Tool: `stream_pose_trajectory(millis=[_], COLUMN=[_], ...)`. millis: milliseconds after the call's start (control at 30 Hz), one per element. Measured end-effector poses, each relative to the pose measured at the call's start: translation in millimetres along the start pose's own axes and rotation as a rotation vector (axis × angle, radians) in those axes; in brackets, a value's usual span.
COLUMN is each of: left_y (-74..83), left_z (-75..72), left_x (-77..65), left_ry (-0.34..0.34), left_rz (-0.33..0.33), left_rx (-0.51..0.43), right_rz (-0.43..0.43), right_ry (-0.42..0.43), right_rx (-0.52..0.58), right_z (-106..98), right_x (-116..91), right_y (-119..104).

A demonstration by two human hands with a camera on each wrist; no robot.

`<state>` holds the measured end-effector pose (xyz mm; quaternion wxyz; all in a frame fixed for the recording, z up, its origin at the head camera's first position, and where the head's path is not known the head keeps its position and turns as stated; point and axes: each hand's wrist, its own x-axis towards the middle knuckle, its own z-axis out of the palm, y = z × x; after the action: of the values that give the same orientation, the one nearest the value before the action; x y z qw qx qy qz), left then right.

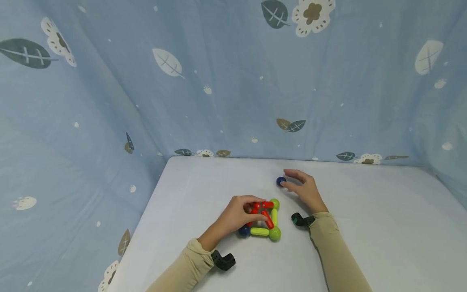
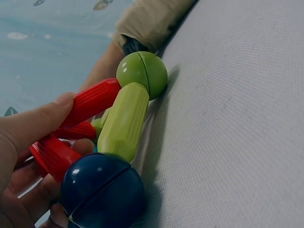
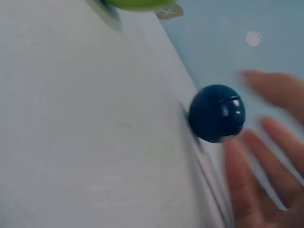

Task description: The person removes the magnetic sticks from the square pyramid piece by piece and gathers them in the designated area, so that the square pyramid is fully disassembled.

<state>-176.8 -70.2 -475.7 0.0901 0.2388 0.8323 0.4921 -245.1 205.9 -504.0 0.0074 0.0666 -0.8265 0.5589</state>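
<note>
Head view: left hand holding a rod-and-ball toy frame by its red rods, right hand spread around a loose blue ball.
Only from the head does the base's layout show: yellow-green rods, green balls at the two right corners, a blue corner ball at the near left, and the loose ball farther back on the white bench; left wrist view, low beside the frame, shows one digit lying on a red rod where it slopes to a green ball, other fingers lower down; right wrist view gives the gaps between blurred right fingers and one fingertip at the loose ball's lower edge, though whether it touches, I cannot tell.
</note>
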Motion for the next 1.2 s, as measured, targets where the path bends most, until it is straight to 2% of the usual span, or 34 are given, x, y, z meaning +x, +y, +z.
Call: stream_pose_trajectory(millis=[100, 200, 300, 433, 533, 600, 767, 833, 1033, 1200], left_y=[-0.9, -0.2, 0.9, 0.9, -1.4, -3.4, -7.9, -8.7, -10.7, -11.9], left_z=[1.1, 0.3, -1.9, -6.1, -10.2, -13.9, -21.4, -21.7, -17.2, -13.2], left_x=[-0.8, -1.1, -1.0, -0.8, 0.7, 2.3, 3.6, 3.0, 4.0, 5.2], left_ry=[-0.003, -0.001, -0.008, -0.004, 0.024, 0.059, 0.120, 0.104, 0.015, 0.040], left_rz=[-0.016, -0.025, -0.020, -0.015, -0.005, 0.012, 0.056, 0.050, -0.001, 0.065], left_rx=[0.006, 0.011, 0.006, -0.002, 0.003, 0.030, 0.166, 0.192, 0.195, 0.287], right_rz=[-0.011, -0.065, -0.114, -0.154, -0.137, -0.124, -0.118, -0.122, -0.142, -0.136], right_ry=[0.087, 0.125, 0.057, -0.125, -0.226, -0.264, -0.304, -0.309, -0.306, -0.307], right_rx=[0.093, 0.118, 0.101, 0.107, 0.103, 0.094, 0.071, 0.061, 0.032, 0.036], right_z=[-4, -5, -1, 9, 15, 18, 20, 20, 21, 20], right_x=[-10, -20, -32, -44, -49, -50, -50, -50, -49, -50], right_y=[-2, -1, 1, 5, 7, 7, 4, 3, 3, 1])
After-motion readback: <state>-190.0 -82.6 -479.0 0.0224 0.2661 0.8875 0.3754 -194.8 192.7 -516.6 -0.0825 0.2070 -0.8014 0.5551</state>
